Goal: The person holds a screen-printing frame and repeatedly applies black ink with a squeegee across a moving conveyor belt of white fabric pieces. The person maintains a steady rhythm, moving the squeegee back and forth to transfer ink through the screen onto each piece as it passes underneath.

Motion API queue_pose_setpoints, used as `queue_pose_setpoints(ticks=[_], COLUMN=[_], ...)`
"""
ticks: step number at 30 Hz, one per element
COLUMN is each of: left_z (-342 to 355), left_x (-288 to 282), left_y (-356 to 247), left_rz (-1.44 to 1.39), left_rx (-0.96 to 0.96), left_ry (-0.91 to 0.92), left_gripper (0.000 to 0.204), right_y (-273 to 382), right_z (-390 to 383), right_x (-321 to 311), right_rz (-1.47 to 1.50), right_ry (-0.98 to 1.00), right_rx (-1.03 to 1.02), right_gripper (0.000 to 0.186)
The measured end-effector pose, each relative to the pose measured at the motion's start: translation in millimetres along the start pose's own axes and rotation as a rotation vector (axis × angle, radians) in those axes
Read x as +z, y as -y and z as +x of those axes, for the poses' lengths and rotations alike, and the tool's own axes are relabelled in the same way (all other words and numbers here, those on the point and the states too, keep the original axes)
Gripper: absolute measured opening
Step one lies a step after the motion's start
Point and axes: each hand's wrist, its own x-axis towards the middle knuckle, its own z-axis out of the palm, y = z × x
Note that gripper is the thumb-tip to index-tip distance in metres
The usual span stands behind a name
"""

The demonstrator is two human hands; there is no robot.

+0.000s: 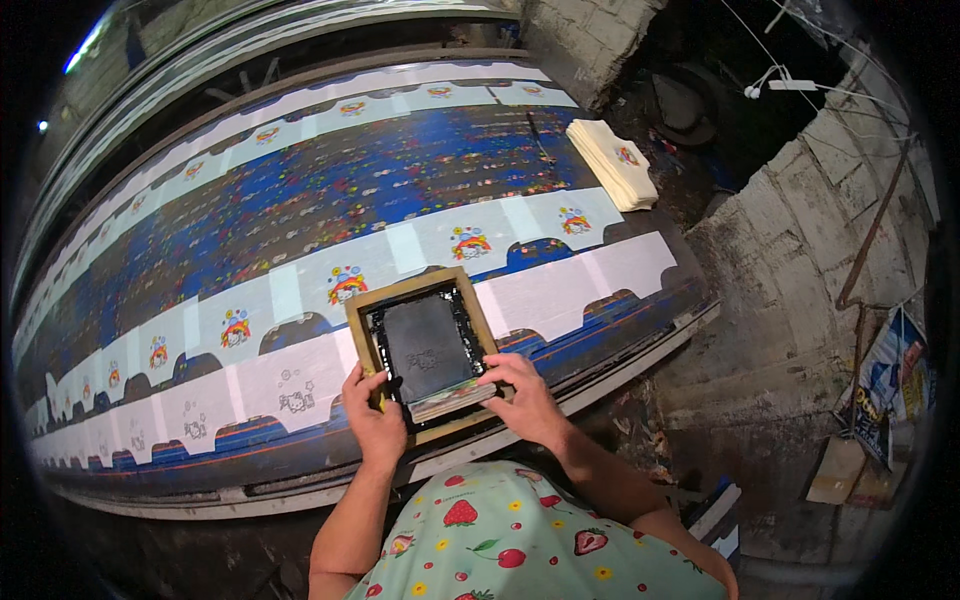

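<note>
A wooden-framed printing screen [487, 336] lies on the near row of pale fabric pieces, dark ink smeared around its inner edges. A faint outline design shows in the dark mesh. Across the near end of the screen lies a squeegee [452, 401] with a paint-stained bar. My left hand [377, 418] is closed at the squeegee's left end, beside the frame's left side. At the other end my right hand [527, 400] grips the squeegee with bent fingers near the frame's right side. Left of the screen, a pale pink fabric piece [325, 372] carries a black outline print.
The long printing table [290, 215] has a blue, paint-spotted surface. Fabric pieces with colourful prints [470, 243] lie in rows along it. A stack of cream fabric [612, 165] rests at its right end. A block wall [775, 225] and a white cable plug [792, 85] are at right.
</note>
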Motion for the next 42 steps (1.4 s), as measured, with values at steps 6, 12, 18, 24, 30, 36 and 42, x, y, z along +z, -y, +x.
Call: queue_pose_setpoints(ticks=[6,12,18,24,30,36,42], left_z=[-10,-23,-34,-41,-41,-40,-42], left_x=[32,124,206,239,241,242,244], left_y=[-29,-64,-90,-101,-95,-96,-98], left_rz=[0.0,-0.032,-0.024,-0.046,-0.066,-0.043,-0.073], left_rx=[0.142,0.194,0.204,0.151,0.105,0.021,0.061], left_ry=[-0.039,-0.042,-0.069,-0.073,-0.051,-0.027,-0.039], left_gripper=[0.047,0.045,0.048,0.047,0.046,0.044,0.044], right_y=[-22,-78,-129,-147,-136,-105,-95], right_z=[-7,-14,-15,-11,-7,-1,16], right_x=[-36,-110,-179,-216,-223,-216,-208], right_rz=[0.019,0.023,0.015,-0.042,-0.113,-0.387,-0.498], right_ry=[-0.043,-0.102,-0.104,-0.021,0.083,0.268,0.329], right_rx=[-0.057,-0.075,-0.073,-0.108,-0.211,-0.475,-0.472], right_gripper=[0.037,0.039,0.037,0.038,0.043,0.036,0.031])
